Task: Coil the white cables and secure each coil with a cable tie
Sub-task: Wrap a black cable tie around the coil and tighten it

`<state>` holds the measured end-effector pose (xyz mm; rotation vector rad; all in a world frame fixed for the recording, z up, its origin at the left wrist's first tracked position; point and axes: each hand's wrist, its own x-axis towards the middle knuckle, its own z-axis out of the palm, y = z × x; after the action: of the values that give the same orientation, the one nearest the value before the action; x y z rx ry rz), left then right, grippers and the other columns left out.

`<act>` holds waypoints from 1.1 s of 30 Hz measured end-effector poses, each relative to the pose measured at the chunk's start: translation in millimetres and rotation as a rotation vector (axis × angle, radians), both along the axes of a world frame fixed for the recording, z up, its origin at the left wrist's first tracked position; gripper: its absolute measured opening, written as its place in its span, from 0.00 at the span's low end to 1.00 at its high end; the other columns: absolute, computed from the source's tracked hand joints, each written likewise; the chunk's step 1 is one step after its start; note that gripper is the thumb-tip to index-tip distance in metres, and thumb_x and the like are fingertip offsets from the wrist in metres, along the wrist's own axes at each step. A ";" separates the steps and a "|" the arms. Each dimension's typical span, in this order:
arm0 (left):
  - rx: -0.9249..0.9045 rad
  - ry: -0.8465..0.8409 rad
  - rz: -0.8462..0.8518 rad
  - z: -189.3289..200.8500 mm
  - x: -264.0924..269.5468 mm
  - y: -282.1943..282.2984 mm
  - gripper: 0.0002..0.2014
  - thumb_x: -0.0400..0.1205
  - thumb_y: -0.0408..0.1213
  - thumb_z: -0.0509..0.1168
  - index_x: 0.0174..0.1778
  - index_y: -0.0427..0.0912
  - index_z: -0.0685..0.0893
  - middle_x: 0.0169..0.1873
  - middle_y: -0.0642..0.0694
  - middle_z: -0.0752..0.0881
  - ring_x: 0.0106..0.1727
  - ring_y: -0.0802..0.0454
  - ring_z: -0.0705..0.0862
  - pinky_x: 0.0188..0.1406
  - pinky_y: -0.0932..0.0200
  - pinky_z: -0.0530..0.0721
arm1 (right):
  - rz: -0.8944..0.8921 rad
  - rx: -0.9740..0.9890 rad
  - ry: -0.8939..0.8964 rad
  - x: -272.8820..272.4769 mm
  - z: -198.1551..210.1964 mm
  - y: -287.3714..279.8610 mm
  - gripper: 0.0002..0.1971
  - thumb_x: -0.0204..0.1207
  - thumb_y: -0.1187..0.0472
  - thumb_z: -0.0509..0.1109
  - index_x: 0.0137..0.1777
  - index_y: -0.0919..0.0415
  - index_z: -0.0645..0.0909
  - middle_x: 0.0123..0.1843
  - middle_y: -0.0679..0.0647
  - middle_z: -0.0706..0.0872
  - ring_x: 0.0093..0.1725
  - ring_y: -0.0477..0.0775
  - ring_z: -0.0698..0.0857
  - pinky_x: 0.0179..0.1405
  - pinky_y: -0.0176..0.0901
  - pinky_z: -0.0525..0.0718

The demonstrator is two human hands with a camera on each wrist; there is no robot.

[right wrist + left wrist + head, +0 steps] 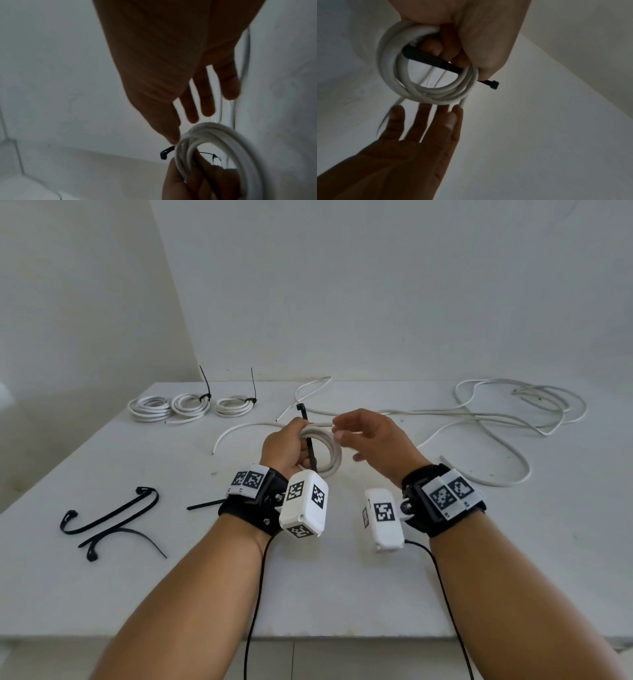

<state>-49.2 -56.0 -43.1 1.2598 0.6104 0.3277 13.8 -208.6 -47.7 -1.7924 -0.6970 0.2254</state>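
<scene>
Fingers of the left hand (286, 445) curl round a white cable coil (327, 451) and a black cable tie (310, 446), held above the table (171, 577); the right hand (373, 440) hovers beside the coil, fingers spread and straight, holding nothing; the tie's lower end is hidden behind the wrist

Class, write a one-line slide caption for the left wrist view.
Left hand grips a coiled white cable with a black cable tie through it; open right hand approaches.
</scene>
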 end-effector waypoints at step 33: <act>0.421 -0.133 -0.254 -14.7 0.8 -11.4 0.06 0.80 0.45 0.70 0.40 0.49 0.88 0.27 0.50 0.82 0.21 0.57 0.70 0.22 0.62 0.72 | -0.204 0.161 -0.353 -6.3 0.1 2.0 0.02 0.73 0.66 0.78 0.44 0.60 0.91 0.42 0.47 0.93 0.43 0.43 0.92 0.49 0.47 0.90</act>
<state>-48.4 -67.4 -57.9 1.6854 0.2672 0.3346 7.5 -206.6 -47.6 -1.7494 -0.7487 -0.2837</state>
